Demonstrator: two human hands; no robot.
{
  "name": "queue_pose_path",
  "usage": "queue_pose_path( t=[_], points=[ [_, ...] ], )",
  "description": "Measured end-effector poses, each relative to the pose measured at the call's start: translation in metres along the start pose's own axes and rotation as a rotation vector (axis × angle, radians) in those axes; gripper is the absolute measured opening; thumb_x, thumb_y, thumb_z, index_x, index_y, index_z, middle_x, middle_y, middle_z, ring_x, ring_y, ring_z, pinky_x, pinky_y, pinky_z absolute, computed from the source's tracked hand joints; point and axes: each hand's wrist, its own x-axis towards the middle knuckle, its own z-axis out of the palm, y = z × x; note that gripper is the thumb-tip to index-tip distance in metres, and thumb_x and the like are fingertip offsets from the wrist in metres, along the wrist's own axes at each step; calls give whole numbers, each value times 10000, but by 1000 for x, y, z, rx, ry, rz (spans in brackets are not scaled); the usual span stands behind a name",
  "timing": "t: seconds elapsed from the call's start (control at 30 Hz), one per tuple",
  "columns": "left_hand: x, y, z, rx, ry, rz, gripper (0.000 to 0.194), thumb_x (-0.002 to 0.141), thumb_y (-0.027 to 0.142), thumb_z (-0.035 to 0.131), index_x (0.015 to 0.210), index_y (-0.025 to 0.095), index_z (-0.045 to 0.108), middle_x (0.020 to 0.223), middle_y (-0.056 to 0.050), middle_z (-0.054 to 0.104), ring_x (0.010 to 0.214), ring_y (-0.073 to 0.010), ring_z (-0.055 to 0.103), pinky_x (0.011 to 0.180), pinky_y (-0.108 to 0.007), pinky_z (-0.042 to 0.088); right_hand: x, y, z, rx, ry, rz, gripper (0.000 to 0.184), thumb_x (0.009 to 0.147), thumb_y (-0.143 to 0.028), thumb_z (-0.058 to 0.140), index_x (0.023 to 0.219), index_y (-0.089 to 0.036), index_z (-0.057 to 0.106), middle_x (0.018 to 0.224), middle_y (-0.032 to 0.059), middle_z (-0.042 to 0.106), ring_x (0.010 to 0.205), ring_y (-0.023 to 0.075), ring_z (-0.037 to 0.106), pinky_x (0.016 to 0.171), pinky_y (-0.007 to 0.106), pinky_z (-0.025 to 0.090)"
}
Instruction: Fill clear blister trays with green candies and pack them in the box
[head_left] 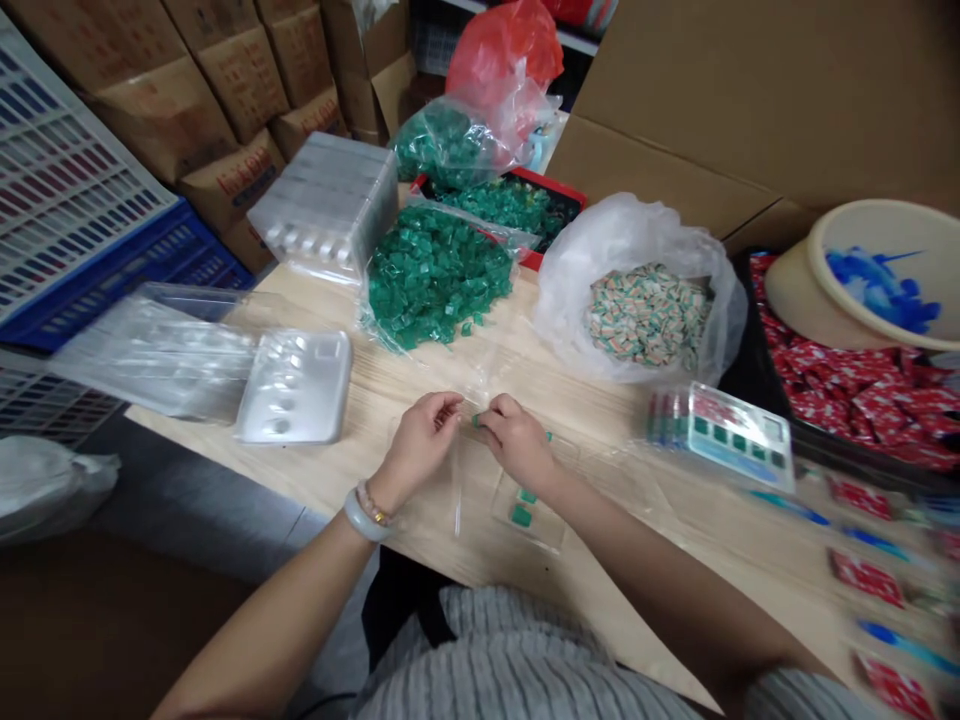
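Over the middle of the wooden table my two hands are close together, fingertips almost meeting. My right hand (517,440) pinches a small green square piece (477,421) between thumb and fingers. Curled and closed, my left hand (424,440) faces it; whatever lies in its fingertips is too small to make out. Beneath my right wrist lies a clear plastic blister tray (551,532) with green squares (521,515) in its pockets, partly hidden by the forearm. Another clear, empty-looking sheet edge shows between the forearms. Just beyond the hands spreads a heap of green squares (439,275).
Stacked clear trays (330,200) and a loose pile of trays (296,390) stand left. At right are a white bag of small packets (649,315), filled trays (739,435), red packets (885,400) and a cream bucket (795,270) with blue pieces. A cardboard box (750,100) borders the back.
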Motion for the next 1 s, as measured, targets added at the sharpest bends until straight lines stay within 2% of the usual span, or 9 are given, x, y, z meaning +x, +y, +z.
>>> queue_pose_path(
  t=[0.07,0.13,0.23,0.43,0.57,0.73,0.83,0.9,1.0],
  points=[
    [-1,4,2,-59,-66,41,292,695,200,580,985,204,612,950,-61,583,774,-144,550,688,-239,432,5,0,-6,309,10,77,40,713,-187,544,731,-184,579,770,27,505,678,124,489,613,260,418],
    [2,9,4,-113,-109,48,290,678,187,598,967,200,623,936,-57,579,761,-134,546,686,-234,431,11,-2,-13,621,-63,202,112,707,-285,561,710,-173,558,657,-6,503,562,97,460,539,238,398],
    [12,15,7,-280,-116,-83,254,668,209,618,918,162,630,756,-31,591,679,-121,542,650,-240,434,22,-9,-22,841,-137,329,217,719,-380,524,658,-172,522,516,-41,466,458,83,412,465,222,350],
    [37,23,5,-664,-93,-257,305,603,261,685,872,136,618,711,-13,609,587,-87,546,605,-232,451,51,-21,-24,504,168,91,264,764,-349,468,562,-179,471,536,-35,434,545,94,418,540,225,332],
    [51,29,2,-772,-37,-307,249,613,290,674,790,124,618,592,4,580,522,-70,528,549,-201,437,66,-27,-18,555,318,140,279,794,-367,412,578,-190,412,521,-45,393,506,91,377,506,218,320],
    [60,29,1,-530,98,-189,176,649,278,627,728,120,626,530,12,551,474,-76,497,479,-195,410,78,-18,-15,468,318,120,293,798,-374,405,568,-194,393,509,-44,395,487,94,366,475,219,292],
    [61,28,-5,-408,243,-156,167,664,284,606,731,132,626,484,28,531,442,-77,481,466,-198,406,84,-2,-26,358,462,152,315,797,-372,409,538,-198,366,481,-48,349,471,96,339,462,227,268],
    [62,29,-8,-461,318,-187,179,659,291,609,748,135,613,499,35,530,448,-78,487,476,-206,422,86,4,-31,387,509,185,298,803,-370,406,560,-197,393,483,-49,345,469,97,343,459,225,283],
    [64,34,-9,-609,322,-239,218,646,300,624,781,132,594,582,23,559,508,-89,527,514,-229,458,83,-2,-29,464,349,45,198,808,-343,435,710,-189,511,614,-15,467,562,108,443,518,227,367]
  ],
)
